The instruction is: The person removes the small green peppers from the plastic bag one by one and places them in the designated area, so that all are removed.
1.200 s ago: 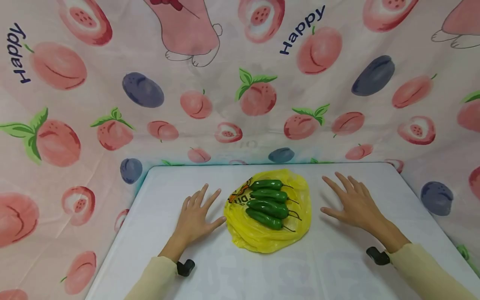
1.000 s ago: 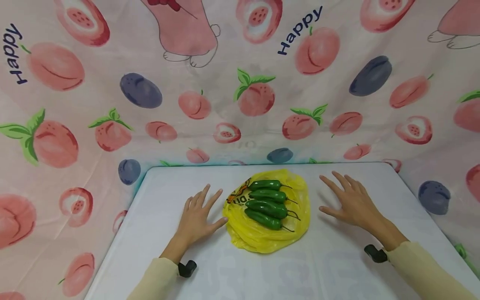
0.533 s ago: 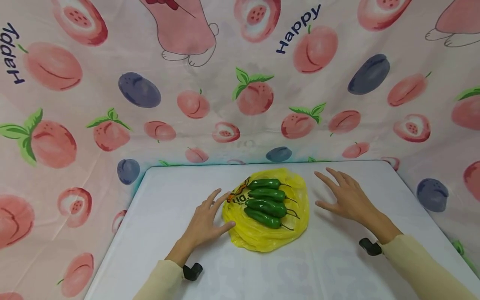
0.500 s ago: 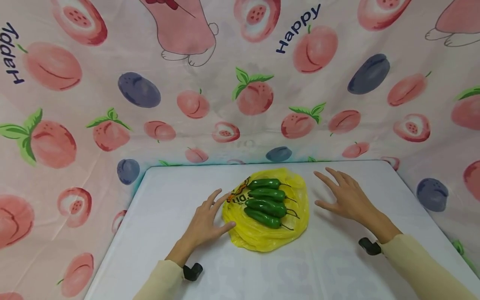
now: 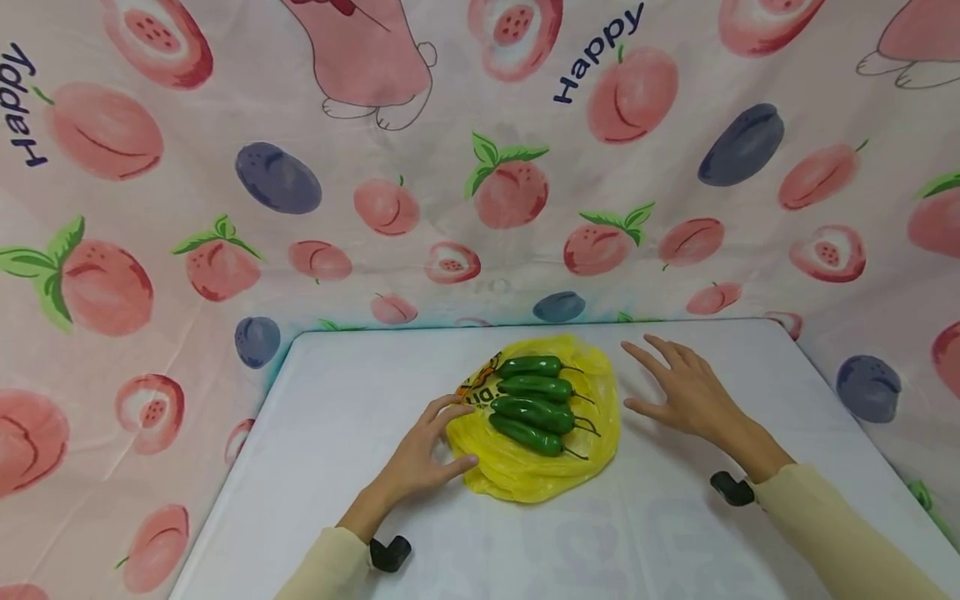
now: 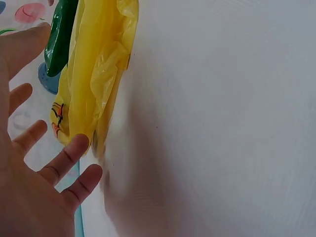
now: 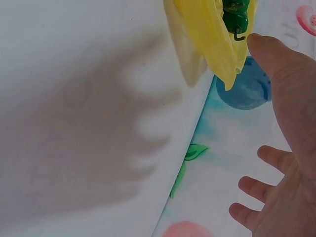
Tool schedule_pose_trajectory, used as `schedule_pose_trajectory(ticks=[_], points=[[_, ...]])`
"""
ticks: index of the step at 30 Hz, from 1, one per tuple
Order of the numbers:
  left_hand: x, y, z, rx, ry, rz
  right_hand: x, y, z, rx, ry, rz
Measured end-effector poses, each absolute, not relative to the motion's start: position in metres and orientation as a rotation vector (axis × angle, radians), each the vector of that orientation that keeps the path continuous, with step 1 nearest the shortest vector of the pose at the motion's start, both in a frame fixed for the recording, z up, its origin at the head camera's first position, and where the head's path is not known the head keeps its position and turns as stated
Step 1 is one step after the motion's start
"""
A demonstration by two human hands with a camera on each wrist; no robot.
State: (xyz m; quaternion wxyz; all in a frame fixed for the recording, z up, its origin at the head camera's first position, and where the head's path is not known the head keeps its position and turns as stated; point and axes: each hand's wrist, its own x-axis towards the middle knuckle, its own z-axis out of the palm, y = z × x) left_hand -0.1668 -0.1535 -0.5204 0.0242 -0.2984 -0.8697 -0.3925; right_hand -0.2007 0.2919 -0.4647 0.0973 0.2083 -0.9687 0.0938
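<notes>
Several green chili peppers [image 5: 534,413] lie side by side on a crumpled yellow plastic bag [image 5: 525,483] in the middle of the table, stems pointing right. My left hand [image 5: 417,454] is at the bag's left edge, thumb and fingers spread apart and overlapping the yellow plastic in the head view. In the left wrist view the fingertips are right by the bag [image 6: 101,64], with one pepper [image 6: 61,37] above. Just off the bag's right edge, my right hand [image 5: 692,390] hovers with spread fingers and holds nothing. Its shadow falls on the table in the right wrist view.
A white table [image 5: 360,358] with rounded far corners carries the bag. Behind and beside it hangs a pink cloth [image 5: 442,150] printed with peaches and plums. Each wrist wears a small black device [image 5: 390,553] below a beige sleeve [image 5: 330,562].
My left hand has moved right and nearer, from beside the bag to its left edge, its fingers bending slightly. The right hand has drifted left toward the bag. The peppers stay put.
</notes>
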Motion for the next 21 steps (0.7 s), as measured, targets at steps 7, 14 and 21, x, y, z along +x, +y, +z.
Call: schedule_pose_trajectory(ticks=[7, 14, 21], points=[[-0.164, -0.151, -0.523, -0.977, -2.666, -1.303, -0.205, 0.29, -0.464, 0.644, -2.848, 0.283], [-0.161, -0.15, -0.529, -0.926, -2.726, -1.318, -0.21, 0.285, -0.461, 0.664, -2.847, 0.29], [-0.162, -0.149, -0.539, -0.838, -2.79, -1.298, -0.221, 0.273, -0.452, 0.72, -2.893, 0.399]])
